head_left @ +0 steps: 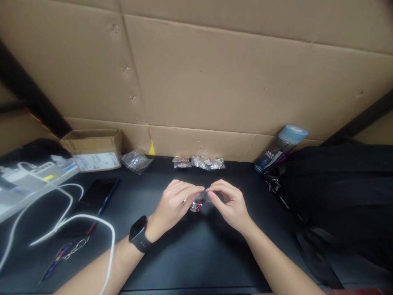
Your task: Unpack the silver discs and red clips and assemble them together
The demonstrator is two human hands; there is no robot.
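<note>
Over the middle of the black table, my left hand and my right hand meet at the fingertips. Between them is a small clear plastic packet with something shiny, silver and red, in its lower part; its kind is too blurred to tell. My left thumb and fingers pinch the packet's upper left edge. The right thumb and forefinger close on its upper right edge. Beyond my hands, several similar packets lie in a row by the cardboard wall, with a smaller stack beside them.
At left stand an open cardboard box and a crumpled clear plastic bag. A phone, a white cable, a power strip and a keychain lie nearer. A blue-capped bottle and black backpack are at right.
</note>
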